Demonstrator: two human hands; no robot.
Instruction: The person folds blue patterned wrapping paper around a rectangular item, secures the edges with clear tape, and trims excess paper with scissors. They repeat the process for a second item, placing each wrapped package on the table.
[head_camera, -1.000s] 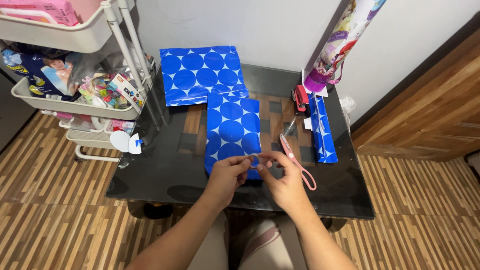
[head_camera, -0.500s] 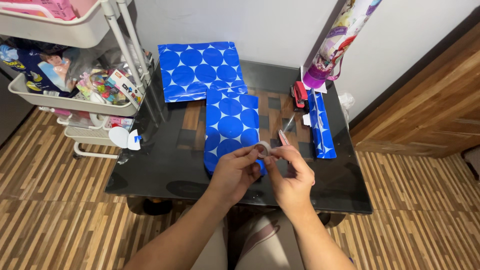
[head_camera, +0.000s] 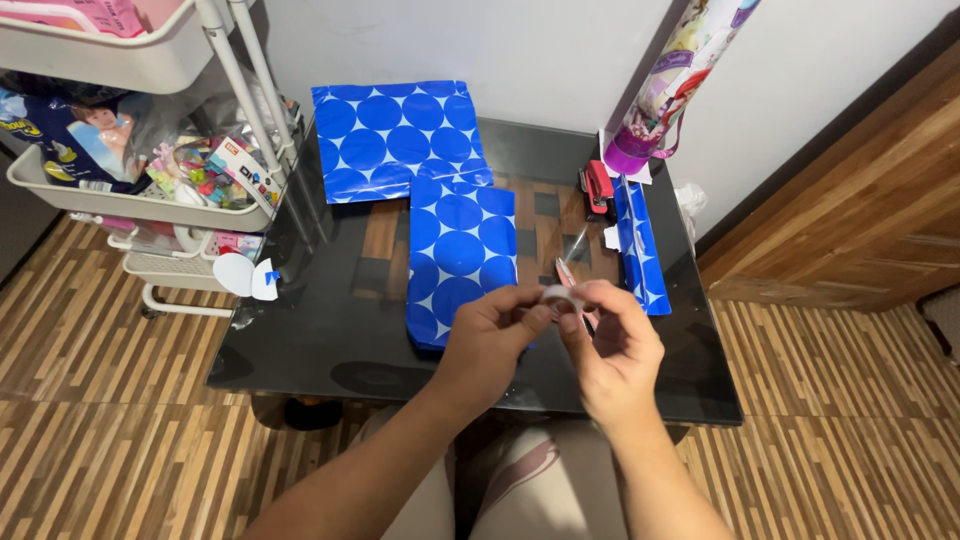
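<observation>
Tape roll (head_camera: 560, 296) between both hands, above blue dotted package (head_camera: 460, 258).

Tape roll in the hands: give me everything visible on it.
The tape roll is a small ring, pale and translucent-looking, probably clear adhesive tape on a light core. It is held in the air above the near edge of the black glass table, pinched between the fingertips of the left hand and the right hand. Fingers cover most of it; no loose end can be made out.
</observation>
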